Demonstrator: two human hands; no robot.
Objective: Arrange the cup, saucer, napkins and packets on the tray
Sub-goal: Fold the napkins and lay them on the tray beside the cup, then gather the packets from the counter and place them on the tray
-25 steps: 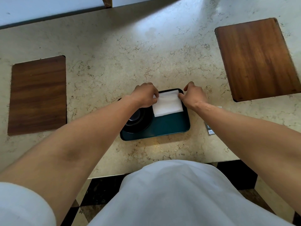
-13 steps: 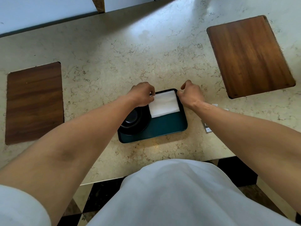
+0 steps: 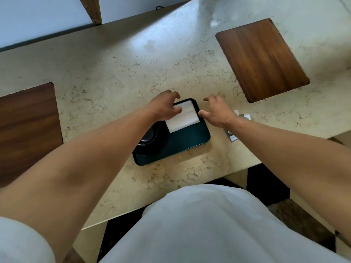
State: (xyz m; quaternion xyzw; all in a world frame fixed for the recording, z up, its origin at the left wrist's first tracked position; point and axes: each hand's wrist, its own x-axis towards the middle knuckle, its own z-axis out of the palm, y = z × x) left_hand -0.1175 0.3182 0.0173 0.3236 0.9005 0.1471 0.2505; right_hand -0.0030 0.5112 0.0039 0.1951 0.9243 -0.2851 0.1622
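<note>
Left hand: the left hand [image 3: 163, 107] hovers over the left edge of the napkins [image 3: 183, 116], fingers spread and loosely curved, holding nothing; whether the thumb tip touches the paper I cannot tell.
Right hand: the right hand [image 3: 216, 112] sits just right of the tray's far right corner, fingers apart and relaxed, nothing between them; the thumb tip lies right at the tray rim.
Napkins: a white folded stack lying flat in the far right part of the tray [image 3: 190, 143], between the two sets of fingertips, its edges roughly in line with the rim.
Cup and saucer: the dark saucer [image 3: 152, 147] with the cup [image 3: 150, 135] on it fills the tray's left end, under the left wrist and forearm, its rim touching or just beside the napkins' near left corner.
Packets: the packets [image 3: 237, 126] lie on the counter [image 3: 133, 73], off the tray, just behind the right wrist and partly hidden by it.
Step in hand: likely letting go of the squared napkins and turning to the packets.
How to do it well: lift both hands straight up so the top napkin does not drag; swing the right fingers back to the packets, pinch them by the edges together, and lay them on the bare green strip nearest the body, clear of the saucer.
Watch for: the left forearm brushing the cup.
</note>
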